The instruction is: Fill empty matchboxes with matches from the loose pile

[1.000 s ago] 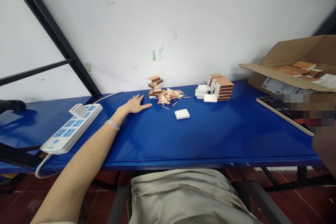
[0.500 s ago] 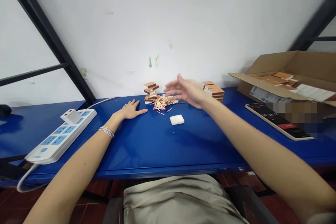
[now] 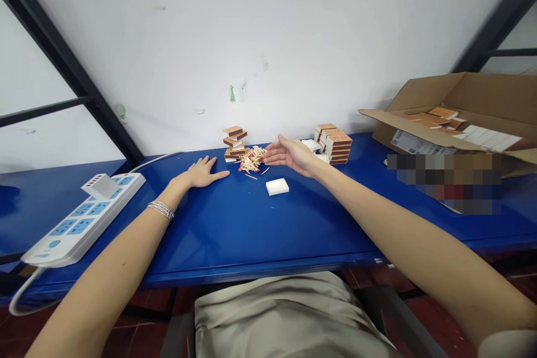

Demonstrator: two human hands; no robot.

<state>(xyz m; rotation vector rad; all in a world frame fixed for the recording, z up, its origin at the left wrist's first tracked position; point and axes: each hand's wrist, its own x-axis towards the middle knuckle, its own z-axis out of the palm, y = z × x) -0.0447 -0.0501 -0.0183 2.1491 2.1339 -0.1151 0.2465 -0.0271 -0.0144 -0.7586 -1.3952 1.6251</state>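
On the blue table, my left hand lies flat with its fingers spread and nothing in it. A loose pile of red-tipped matches sits to its right. My right hand is open beside the pile, palm facing left, fingertips at the pile's right edge. In front of that hand rests a white matchbox tray; its inside is hard to make out. Stacked matchboxes stand unevenly behind the matches. Another neat stack of matchboxes stands behind my right wrist, with white trays next to it.
A white power strip with a plugged-in adapter lies at the left. At the right, an open cardboard box holds several matchboxes. A blurred-out phone lies before it. The white wall rises behind the table.
My right hand has come down to the right side of the match pile, which looks more gathered. My left hand stays on the table. The view has shifted slightly.
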